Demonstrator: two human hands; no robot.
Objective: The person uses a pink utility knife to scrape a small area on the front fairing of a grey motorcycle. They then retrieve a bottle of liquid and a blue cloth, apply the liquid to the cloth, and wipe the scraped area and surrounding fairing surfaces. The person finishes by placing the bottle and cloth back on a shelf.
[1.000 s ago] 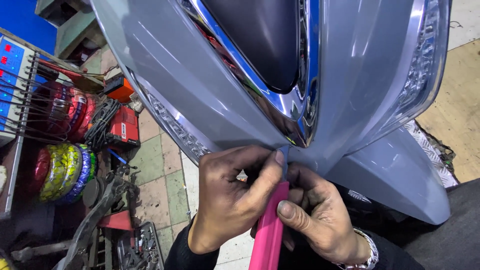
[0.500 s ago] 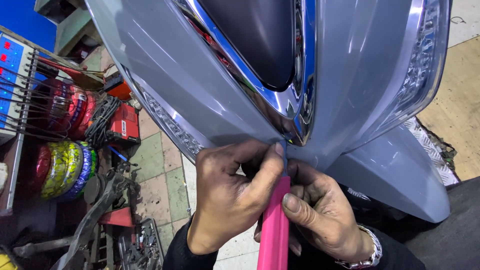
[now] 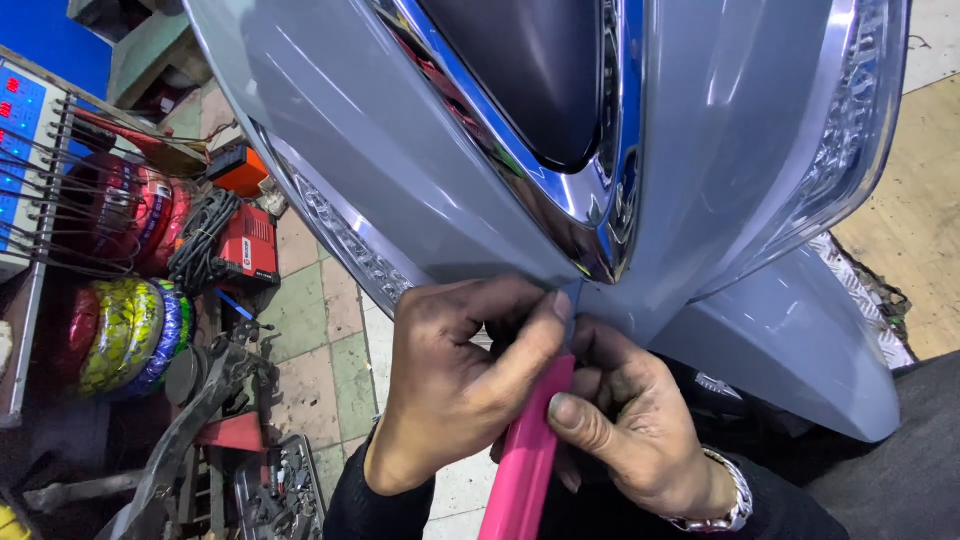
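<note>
Pink tool (image 3: 525, 460) between both hands (image 3: 545, 400)

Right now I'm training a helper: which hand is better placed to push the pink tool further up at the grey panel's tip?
Right hand: it wraps the pink tool. The left hand pinches the grey panel tip.

Grime is smudging both the left hand (image 3: 455, 385) and right hand (image 3: 630, 425); dark sleeves are covering the wrists, a silver metal bracelet (image 3: 728, 500) circling the right

Grey scooter panel (image 3: 400, 170) overhead; open tiled floor (image 3: 320, 330) left.
</note>
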